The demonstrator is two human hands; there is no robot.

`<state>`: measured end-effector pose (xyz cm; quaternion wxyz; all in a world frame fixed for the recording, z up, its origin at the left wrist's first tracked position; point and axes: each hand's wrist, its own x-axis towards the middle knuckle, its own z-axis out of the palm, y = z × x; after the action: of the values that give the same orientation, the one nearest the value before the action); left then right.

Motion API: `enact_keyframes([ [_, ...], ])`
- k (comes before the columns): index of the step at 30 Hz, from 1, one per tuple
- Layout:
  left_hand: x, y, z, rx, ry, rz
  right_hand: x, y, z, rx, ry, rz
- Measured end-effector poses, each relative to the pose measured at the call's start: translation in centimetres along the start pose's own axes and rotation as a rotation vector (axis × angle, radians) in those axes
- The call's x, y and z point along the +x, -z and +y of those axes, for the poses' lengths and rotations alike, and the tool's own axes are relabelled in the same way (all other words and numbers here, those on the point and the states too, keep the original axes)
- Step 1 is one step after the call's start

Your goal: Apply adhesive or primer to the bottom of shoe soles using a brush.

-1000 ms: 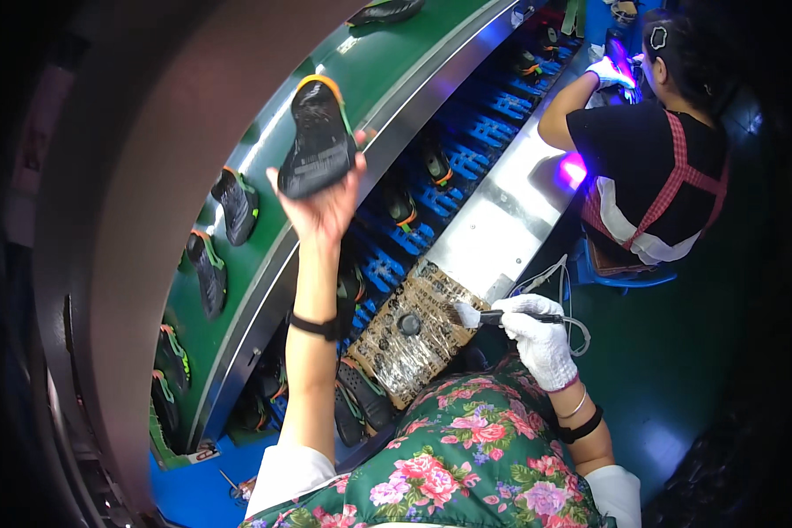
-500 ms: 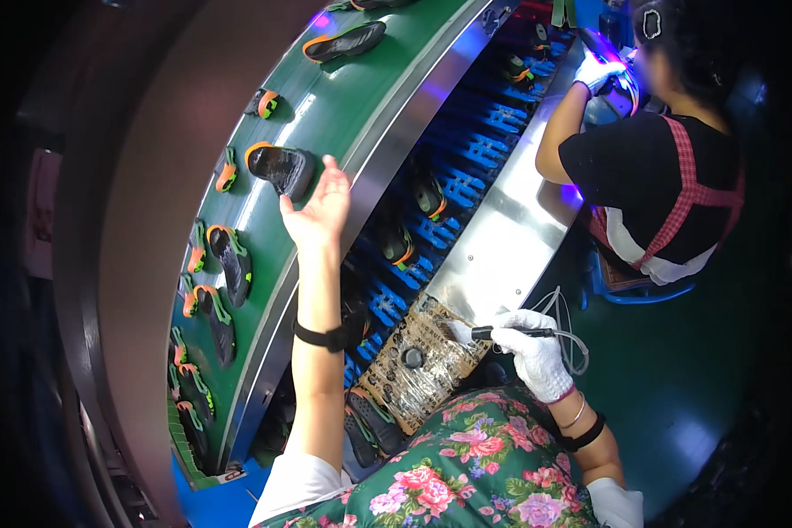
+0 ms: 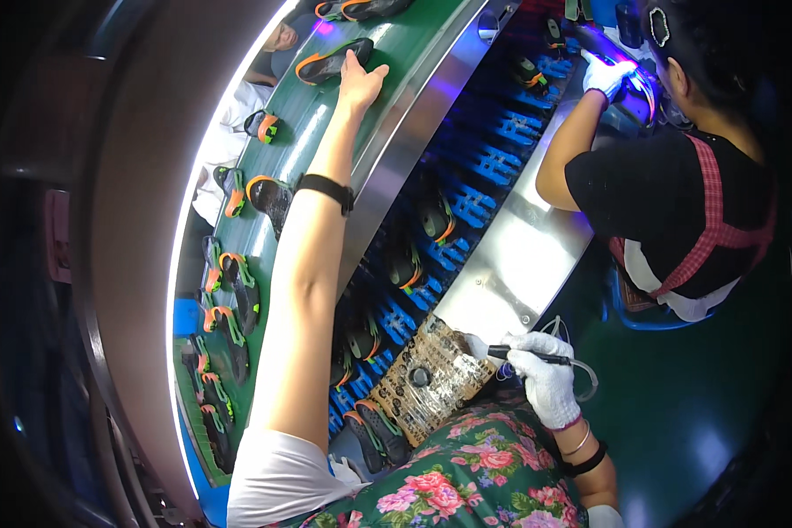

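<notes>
My bare left hand (image 3: 361, 86) is stretched far over the green conveyor belt (image 3: 312, 123). Its fingers are apart at the near end of a black shoe sole (image 3: 330, 63) with an orange rim; a fingertip appears to touch the sole. My right hand (image 3: 547, 380), in a white knitted glove, grips a black pen-like glue brush (image 3: 528, 354) with a pale tip and a thin clear hose. The brush tip is over the edge of a tape-covered brown board (image 3: 436, 374) bearing a round black knob. My left forearm partly hides another orange-rimmed sole (image 3: 271, 198).
More soles and small orange-green shoe parts (image 3: 235, 192) lie along the belt. Below it, a lower rack with blue holders (image 3: 475, 198) carries shoes. Two dark soles (image 3: 377, 431) sit beside the board. A co-worker (image 3: 651, 194) sits at the right, near a metal ledge (image 3: 524, 246).
My left hand has moved up and away along the belt, from the nearer sole to a farther one. My right hand still holds the brush, in almost the same spot.
</notes>
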<state>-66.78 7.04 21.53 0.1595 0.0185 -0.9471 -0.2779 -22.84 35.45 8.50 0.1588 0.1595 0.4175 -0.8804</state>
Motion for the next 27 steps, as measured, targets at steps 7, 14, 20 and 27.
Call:
enact_keyframes([
  [7,2.9,-0.5,-3.8,0.198,-0.054,-0.097,-0.4,0.7,-0.1,0.033,0.019,0.073],
  [14,0.7,5.4,-6.0,0.099,-0.057,-0.211,-0.6,-1.2,0.9,-0.008,-0.033,-0.003],
  [20,-5.7,8.0,-3.5,0.319,-0.319,-0.168,-2.2,-2.1,3.2,-0.054,-0.007,0.012],
  [27,-17.5,13.4,-4.0,-0.431,-0.093,-0.226,-4.6,-3.4,7.0,-0.139,0.014,-0.104],
])
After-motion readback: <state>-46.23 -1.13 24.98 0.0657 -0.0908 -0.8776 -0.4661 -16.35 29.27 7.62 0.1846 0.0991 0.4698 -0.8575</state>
